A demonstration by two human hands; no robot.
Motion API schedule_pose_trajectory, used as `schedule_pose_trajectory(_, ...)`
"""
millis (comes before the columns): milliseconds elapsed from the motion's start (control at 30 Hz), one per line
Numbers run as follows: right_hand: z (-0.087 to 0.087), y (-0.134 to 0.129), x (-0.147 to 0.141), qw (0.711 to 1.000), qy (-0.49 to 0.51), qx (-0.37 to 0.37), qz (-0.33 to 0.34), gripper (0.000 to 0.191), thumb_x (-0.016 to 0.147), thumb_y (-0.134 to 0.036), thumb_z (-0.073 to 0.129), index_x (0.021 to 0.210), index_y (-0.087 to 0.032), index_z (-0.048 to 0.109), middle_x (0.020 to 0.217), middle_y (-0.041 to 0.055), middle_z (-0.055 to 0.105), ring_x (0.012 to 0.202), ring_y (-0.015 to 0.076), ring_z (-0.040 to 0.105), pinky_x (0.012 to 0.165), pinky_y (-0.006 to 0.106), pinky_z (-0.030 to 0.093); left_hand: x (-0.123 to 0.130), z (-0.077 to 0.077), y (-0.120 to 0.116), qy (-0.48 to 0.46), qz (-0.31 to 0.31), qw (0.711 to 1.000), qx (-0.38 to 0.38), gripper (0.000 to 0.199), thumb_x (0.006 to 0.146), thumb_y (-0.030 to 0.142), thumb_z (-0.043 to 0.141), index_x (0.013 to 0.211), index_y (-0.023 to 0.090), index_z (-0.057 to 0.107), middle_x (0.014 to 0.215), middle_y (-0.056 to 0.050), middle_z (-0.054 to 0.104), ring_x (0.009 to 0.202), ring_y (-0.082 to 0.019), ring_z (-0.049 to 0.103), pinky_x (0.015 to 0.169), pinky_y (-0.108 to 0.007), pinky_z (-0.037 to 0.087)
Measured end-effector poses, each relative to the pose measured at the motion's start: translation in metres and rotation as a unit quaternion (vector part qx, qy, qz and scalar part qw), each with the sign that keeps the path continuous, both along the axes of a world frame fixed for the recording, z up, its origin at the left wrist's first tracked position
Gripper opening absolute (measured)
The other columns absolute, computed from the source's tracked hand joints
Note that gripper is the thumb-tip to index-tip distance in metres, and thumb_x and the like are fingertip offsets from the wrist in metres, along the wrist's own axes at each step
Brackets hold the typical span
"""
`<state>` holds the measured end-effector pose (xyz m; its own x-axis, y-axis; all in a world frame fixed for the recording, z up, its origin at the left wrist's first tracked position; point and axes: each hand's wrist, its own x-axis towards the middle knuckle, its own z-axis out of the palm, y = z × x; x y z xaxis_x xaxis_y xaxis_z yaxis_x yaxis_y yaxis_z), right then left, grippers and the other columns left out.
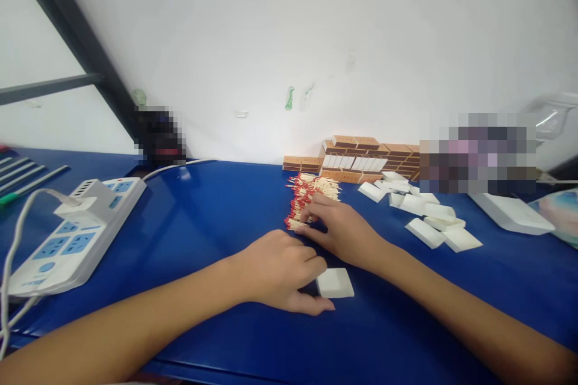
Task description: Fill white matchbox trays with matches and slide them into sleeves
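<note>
My left hand [289, 274] is low in the centre, its fingers curled and its thumb stretched along the near side of a small white tray [338, 283], which it holds at the left end. Further forward, my right hand [336, 225] has its thumb and fingertips closed around matches at the near right part of a pile of red-tipped matches [303, 194]. Its fingertips partly cover the pile. The tray lies flat on the blue table [217, 210], just behind my left thumb and apart from the matches.
Stacked brown matchboxes [397, 159] stand against the wall behind the pile. Several loose white trays [424, 231] lie to the right, near a larger white box [512, 213]. A white power strip [85, 240] with cables is at the left, beside thin metal rods [40, 180].
</note>
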<state>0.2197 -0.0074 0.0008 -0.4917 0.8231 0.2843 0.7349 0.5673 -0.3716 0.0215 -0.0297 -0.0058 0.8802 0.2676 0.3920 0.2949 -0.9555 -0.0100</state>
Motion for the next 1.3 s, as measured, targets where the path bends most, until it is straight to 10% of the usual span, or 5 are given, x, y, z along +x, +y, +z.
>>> schedule_pose_trajectory(500, 0.017, -0.012, 0.036, 0.994, -0.076, -0.066, -0.042, 0.028, 0.1, -0.042, 0.062, 0.08, -0.022, 0.061, 0.085, 0.0028, 0.063, 0.074, 0.0178, 0.058, 0.065, 0.031, 0.039, -0.006, 0.0, 0.01, 0.024, 0.038, 0.998, -0.046, 0.044, 0.092, 0.062, 0.063, 0.087, 0.018, 0.07, 0.069, 0.001, 0.069, 0.061, -0.017, 0.067, 0.052, -0.033, 0.033)
schedule_pose_trajectory(1300, 0.005, -0.007, 0.052, 0.992, -0.124, 0.031, -0.013, 0.027, 0.106, -0.035, 0.05, 0.093, -0.02, 0.067, 0.092, 0.0063, 0.062, 0.078, 0.0192, 0.064, 0.07, 0.033, 0.049, -0.011, 0.005, 0.022, 0.041, 0.137, 0.985, -0.099, 0.038, 0.095, 0.056, 0.062, 0.1, 0.02, 0.072, 0.08, -0.001, 0.075, 0.073, -0.022, 0.073, 0.062, -0.031, 0.045)
